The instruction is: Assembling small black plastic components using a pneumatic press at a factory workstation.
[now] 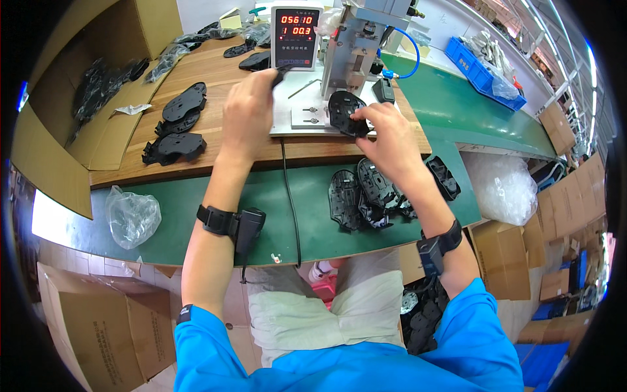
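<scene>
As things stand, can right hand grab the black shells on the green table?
Probably not freely: the right hand holds a black part, though the black shells lie close by with nothing visibly blocking.

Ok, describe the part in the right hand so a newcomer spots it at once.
Find the metal press on the wooden board. Over its white base is a black rounded plastic shell gripped by the right hand. Unlike the shells piled on the green table, this one is held.
</scene>
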Tool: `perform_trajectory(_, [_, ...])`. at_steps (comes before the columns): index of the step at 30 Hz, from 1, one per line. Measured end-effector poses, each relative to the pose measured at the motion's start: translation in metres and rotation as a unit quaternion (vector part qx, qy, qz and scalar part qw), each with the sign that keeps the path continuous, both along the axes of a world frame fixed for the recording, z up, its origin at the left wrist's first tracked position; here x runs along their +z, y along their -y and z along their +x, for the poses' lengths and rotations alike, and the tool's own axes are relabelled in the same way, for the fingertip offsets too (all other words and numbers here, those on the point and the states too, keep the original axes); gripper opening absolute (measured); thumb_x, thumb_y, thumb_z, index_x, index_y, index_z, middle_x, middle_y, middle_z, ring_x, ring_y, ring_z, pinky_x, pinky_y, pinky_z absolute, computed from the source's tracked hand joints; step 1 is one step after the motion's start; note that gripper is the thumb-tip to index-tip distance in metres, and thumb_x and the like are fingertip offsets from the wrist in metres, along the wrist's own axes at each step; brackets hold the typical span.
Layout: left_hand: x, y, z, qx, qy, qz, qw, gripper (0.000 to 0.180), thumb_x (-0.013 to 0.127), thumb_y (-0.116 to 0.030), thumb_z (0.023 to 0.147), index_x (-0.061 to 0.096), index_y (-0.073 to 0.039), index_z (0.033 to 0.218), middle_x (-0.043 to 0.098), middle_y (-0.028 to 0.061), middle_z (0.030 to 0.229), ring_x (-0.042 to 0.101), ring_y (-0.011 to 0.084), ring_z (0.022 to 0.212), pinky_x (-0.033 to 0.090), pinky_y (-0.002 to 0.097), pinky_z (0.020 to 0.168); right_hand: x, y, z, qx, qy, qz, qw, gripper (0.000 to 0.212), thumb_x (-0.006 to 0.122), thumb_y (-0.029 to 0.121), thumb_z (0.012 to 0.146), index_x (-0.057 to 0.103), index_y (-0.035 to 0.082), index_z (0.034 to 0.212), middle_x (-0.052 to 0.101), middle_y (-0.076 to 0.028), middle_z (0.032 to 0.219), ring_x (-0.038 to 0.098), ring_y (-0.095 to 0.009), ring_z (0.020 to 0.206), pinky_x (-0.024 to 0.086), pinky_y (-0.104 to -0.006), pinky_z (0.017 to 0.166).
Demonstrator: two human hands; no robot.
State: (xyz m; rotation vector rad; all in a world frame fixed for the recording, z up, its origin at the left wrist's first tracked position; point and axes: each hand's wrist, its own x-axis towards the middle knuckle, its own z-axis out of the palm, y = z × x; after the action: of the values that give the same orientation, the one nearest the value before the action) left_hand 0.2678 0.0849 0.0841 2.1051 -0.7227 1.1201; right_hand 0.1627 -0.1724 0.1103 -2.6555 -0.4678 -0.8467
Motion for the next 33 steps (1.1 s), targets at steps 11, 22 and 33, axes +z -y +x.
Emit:
perform_trajectory(11, [-0.015,0.070,-0.059,-0.166,0.187,0.204,0.947,0.036,0.066,-0.014,0.091,0.069,-0.018,0.126,0.071,0.0069,0.120,0.071,0.0224,0.111,0.055,0.0399,0.099,-0.042,0.062,-0.100,0.019,0.021,0.146,0.989,0.046,0.058,-0.008,0.072,0.071,-0.001,0.116,0.073,-0.018,0.122,0.066,-0.037,0.119,0.050,-0.0440,0.108])
perform_trajectory(22, [-0.022,0.091,-0.055,-0.070,0.085,0.218,0.970,0.037,0.062,-0.008,0.089,0.069,-0.011,0.125,0.068,0.0132,0.133,0.066,0.0303,0.125,0.052,0.0445,0.106,-0.065,0.066,-0.122,0.023,-0.065,0.154,0.986,0.053,0.065,0.002,0.079,0.067,0.001,0.132,0.067,-0.018,0.132,0.057,-0.039,0.127,0.044,-0.0471,0.114])
perform_trajectory(33, [-0.007,0.091,-0.057,-0.029,0.080,0.236,0.968,0.043,0.063,-0.005,0.089,0.061,0.002,0.131,0.075,0.0112,0.108,0.072,0.0248,0.103,0.055,0.0362,0.094,-0.061,0.066,-0.123,0.045,-0.050,0.141,0.988,0.050,0.056,0.027,0.095,0.066,-0.002,0.135,0.066,-0.020,0.135,0.058,-0.038,0.127,0.044,-0.0480,0.112])
